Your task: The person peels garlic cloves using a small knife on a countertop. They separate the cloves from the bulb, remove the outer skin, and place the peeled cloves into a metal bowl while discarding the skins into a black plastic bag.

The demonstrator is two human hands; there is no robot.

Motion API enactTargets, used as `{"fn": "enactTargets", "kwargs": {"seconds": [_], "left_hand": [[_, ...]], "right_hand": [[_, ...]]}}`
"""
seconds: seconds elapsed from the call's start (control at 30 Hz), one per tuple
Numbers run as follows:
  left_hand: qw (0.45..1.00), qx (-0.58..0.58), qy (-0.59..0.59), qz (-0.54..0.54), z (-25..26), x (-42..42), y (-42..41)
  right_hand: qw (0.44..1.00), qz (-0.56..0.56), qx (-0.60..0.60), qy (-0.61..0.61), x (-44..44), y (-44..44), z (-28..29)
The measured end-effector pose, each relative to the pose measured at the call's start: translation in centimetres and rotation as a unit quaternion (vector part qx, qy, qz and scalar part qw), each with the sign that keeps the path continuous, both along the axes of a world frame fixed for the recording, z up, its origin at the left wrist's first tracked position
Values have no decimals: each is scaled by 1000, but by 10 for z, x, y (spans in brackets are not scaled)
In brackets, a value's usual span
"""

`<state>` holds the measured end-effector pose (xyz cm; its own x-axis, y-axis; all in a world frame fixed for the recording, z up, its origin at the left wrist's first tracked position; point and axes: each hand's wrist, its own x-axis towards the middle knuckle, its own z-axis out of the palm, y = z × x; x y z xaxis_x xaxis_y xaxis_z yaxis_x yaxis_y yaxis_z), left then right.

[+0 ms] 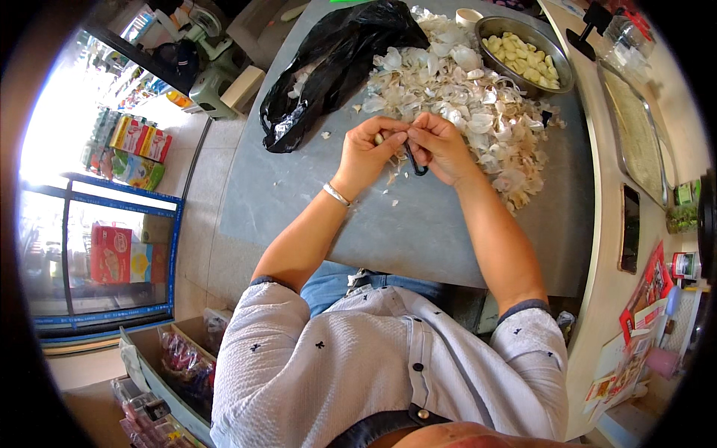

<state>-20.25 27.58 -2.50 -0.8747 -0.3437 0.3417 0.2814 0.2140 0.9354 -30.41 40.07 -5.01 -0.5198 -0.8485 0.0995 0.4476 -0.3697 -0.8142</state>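
Note:
Both my hands meet above the grey table, fingertips touching. My left hand holds a garlic clove between its bent fingers. My right hand is closed on a small tool with a black handle, whose working end is hidden. Whatever lies between the fingertips is too small to tell. Just beyond my right hand spreads a large heap of garlic skins. A metal bowl of peeled garlic cloves stands behind the heap. To the left lies a crumpled black plastic bag, its mouth partly open.
A small pale cup stands beside the bowl. Along the right runs a light wooden counter with a metal tray, a phone and red packets. A box of wrapped goods sits at lower left, near a stool farther back.

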Motion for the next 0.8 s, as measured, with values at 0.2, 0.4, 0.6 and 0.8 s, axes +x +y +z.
{"fn": "enactTargets", "kwargs": {"seconds": [0.2, 0.4, 0.6, 0.8], "left_hand": [[999, -27, -36, 16, 2, 3, -4], [983, -180, -43, 13, 14, 10, -12], [972, -233, -26, 0, 15, 15, -17], [967, -252, -39, -8, 17, 9, -13]], "right_hand": [[1000, 7, 10, 9, 0, -1, 0], [998, 40, 37, 38, -2, 0, -2], [995, 65, 56, 51, -1, -1, -1], [994, 61, 58, 67, -2, 2, 0]]}}
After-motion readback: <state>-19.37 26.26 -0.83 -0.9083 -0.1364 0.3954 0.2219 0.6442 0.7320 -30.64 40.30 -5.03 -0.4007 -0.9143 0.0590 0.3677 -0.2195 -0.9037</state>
